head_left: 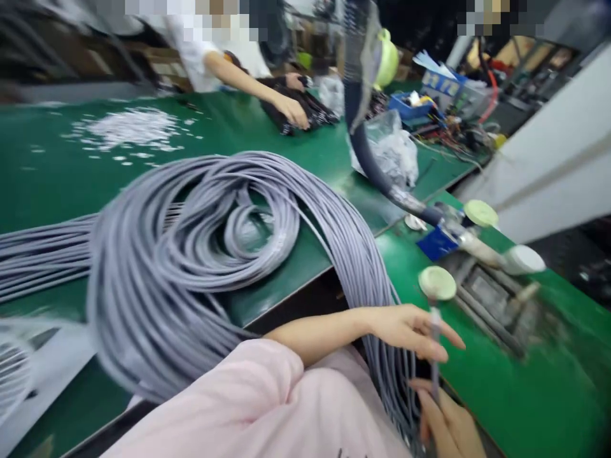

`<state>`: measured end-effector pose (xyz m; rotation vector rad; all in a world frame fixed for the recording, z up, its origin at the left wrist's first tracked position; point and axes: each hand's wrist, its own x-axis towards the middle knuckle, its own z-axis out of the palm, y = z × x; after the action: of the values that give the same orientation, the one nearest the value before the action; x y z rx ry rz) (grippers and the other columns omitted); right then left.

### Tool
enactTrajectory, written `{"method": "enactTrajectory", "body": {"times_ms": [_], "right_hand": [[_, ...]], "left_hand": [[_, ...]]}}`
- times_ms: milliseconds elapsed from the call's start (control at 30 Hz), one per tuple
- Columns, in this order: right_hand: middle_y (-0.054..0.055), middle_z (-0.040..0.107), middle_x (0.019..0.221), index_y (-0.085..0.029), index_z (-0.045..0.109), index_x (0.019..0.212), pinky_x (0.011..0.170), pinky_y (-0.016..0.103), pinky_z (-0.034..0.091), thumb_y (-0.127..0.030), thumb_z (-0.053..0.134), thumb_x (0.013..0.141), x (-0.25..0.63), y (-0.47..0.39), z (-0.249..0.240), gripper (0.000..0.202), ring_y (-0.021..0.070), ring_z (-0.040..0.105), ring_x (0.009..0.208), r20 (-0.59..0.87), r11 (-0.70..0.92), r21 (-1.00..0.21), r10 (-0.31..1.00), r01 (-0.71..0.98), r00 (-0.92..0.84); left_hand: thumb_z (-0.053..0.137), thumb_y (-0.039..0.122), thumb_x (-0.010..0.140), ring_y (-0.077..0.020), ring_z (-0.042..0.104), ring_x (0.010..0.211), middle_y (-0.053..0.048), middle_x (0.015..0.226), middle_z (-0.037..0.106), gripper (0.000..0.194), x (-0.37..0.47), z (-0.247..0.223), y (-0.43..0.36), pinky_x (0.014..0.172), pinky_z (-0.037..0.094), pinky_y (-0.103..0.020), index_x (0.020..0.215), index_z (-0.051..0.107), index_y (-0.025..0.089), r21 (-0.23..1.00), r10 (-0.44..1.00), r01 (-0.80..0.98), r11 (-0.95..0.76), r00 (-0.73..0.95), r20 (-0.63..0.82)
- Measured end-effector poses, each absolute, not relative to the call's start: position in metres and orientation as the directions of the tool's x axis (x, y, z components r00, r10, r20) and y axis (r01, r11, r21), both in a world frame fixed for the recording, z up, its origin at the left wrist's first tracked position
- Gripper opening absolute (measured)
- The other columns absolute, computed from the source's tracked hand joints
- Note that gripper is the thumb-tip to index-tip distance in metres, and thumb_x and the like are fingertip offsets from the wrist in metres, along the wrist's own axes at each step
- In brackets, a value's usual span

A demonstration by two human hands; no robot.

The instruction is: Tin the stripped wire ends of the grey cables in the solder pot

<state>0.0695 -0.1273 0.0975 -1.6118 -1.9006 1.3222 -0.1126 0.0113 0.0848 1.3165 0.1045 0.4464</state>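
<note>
My left hand (405, 327) reaches across to the right, its fingers stretched and apart, close around the upper end of a grey cable (435, 375). Motion blur hides whether it touches that cable. Lower down, my right hand (451, 423) has its fingers closed on the same cable, which stands roughly upright. A thick bundle of grey cables (363, 254) hangs over the table edge beside both hands. It leads back to a large coil of grey cable (138, 273) on the green table (38, 159).
A dark hose (360, 140) drops to a pipe with pale round cups (436, 283) above a blurred grey fixture (487, 286). White scraps (133, 127) lie far left. A co-worker's hand (291, 111) rests on black material (315, 108). Plastic bags (389, 152) and a blue bin (410, 108) stand behind.
</note>
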Motion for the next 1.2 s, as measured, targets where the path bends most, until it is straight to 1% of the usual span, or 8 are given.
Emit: {"method": "enactTrajectory", "body": {"times_ms": [67, 167, 333, 500, 700, 867, 1067, 1200], "right_hand": [[-0.001, 0.055, 0.049, -0.036, 0.068, 0.110, 0.053, 0.037, 0.046, -0.056, 0.037, 0.093, 0.067, -0.142, 0.086, 0.040, 0.0229, 0.056, 0.048, -0.379, -0.159, -0.779, 0.890, 0.607, -0.254], [0.001, 0.063, 0.059, -0.031, 0.068, 0.110, 0.061, 0.037, 0.047, -0.050, 0.041, 0.094, 0.067, -0.147, 0.082, 0.037, 0.0239, 0.061, 0.059, -0.429, -0.216, -0.784, 0.866, 0.582, -0.257], [-0.001, 0.062, 0.059, -0.024, 0.068, 0.102, 0.055, 0.030, 0.043, -0.047, 0.047, 0.091, 0.067, -0.135, 0.092, 0.033, 0.0184, 0.055, 0.053, -0.325, -0.246, -0.840, 0.942, 0.484, -0.084], [-0.004, 0.052, 0.047, -0.020, 0.066, 0.102, 0.048, 0.026, 0.035, -0.049, 0.047, 0.093, 0.053, -0.122, 0.095, 0.036, 0.0134, 0.045, 0.042, -0.269, -0.269, -0.883, 0.962, 0.386, 0.054], [-0.004, 0.052, 0.045, -0.014, 0.065, 0.106, 0.044, 0.024, 0.034, -0.052, 0.048, 0.092, 0.056, -0.119, 0.088, 0.043, 0.0113, 0.043, 0.040, -0.303, -0.299, -0.881, 0.952, 0.366, 0.048], [-0.004, 0.052, 0.044, -0.014, 0.065, 0.103, 0.045, 0.023, 0.034, -0.049, 0.049, 0.092, 0.053, -0.119, 0.088, 0.040, 0.0105, 0.043, 0.040, -0.302, -0.301, -0.886, 0.952, 0.352, 0.054], [-0.005, 0.051, 0.044, -0.015, 0.064, 0.104, 0.046, 0.022, 0.033, -0.046, 0.046, 0.095, 0.042, -0.113, 0.085, 0.037, 0.0092, 0.042, 0.039, -0.209, -0.208, -0.956, 0.978, 0.206, 0.016], [-0.008, 0.044, 0.041, -0.016, 0.064, 0.103, 0.045, 0.022, 0.031, -0.044, 0.046, 0.097, 0.039, -0.105, 0.078, 0.034, 0.0084, 0.039, 0.038, -0.144, -0.156, -0.973, 0.986, 0.168, 0.082]], "left_hand": [[0.063, 0.053, 0.083, -0.0061, 0.050, 0.058, 0.003, 0.066, 0.054, 0.055, -0.113, 0.084, 0.008, 0.057, 0.040, -0.020, 0.120, 0.062, 0.012, 0.942, 0.443, -0.236, 0.238, 0.890, 0.110], [0.061, 0.055, 0.083, -0.0051, 0.047, 0.053, 0.003, 0.058, 0.052, 0.051, -0.110, 0.082, 0.003, 0.052, 0.034, -0.019, 0.104, 0.069, 0.009, 0.943, 0.514, -0.173, 0.284, 0.858, 0.002], [0.066, 0.057, 0.078, -0.0045, 0.043, 0.050, 0.004, 0.053, 0.050, 0.052, -0.095, 0.076, -0.009, 0.051, 0.032, -0.019, 0.092, 0.070, 0.007, 0.923, 0.499, -0.110, 0.369, 0.861, -0.097], [0.075, 0.050, 0.072, -0.0046, 0.048, 0.053, 0.003, 0.061, 0.055, 0.046, -0.090, 0.070, -0.008, 0.053, 0.038, -0.019, 0.091, 0.065, 0.009, 0.868, 0.644, -0.227, 0.441, 0.754, -0.130], [0.079, 0.039, 0.069, -0.0034, 0.047, 0.052, 0.006, 0.062, 0.054, 0.037, -0.096, 0.071, 0.008, 0.049, 0.036, -0.016, 0.086, 0.058, 0.014, 0.840, 0.872, -0.440, 0.317, 0.485, -0.074], [0.080, 0.039, 0.068, -0.0032, 0.046, 0.049, 0.006, 0.059, 0.054, 0.037, -0.094, 0.070, 0.009, 0.049, 0.035, -0.017, 0.085, 0.059, 0.013, 0.814, 0.894, -0.477, 0.333, 0.433, -0.113], [0.082, 0.042, 0.063, -0.0031, 0.043, 0.046, 0.006, 0.053, 0.052, 0.041, -0.087, 0.072, 0.001, 0.047, 0.030, -0.018, 0.077, 0.060, 0.011, 0.751, 0.749, -0.406, 0.521, 0.640, -0.173], [0.079, 0.035, 0.071, -0.0017, 0.034, 0.044, 0.010, 0.052, 0.043, 0.032, -0.086, 0.071, -0.007, 0.047, 0.028, -0.018, 0.084, 0.058, 0.015, 0.763, 0.912, -0.556, 0.330, 0.397, -0.105]]}}
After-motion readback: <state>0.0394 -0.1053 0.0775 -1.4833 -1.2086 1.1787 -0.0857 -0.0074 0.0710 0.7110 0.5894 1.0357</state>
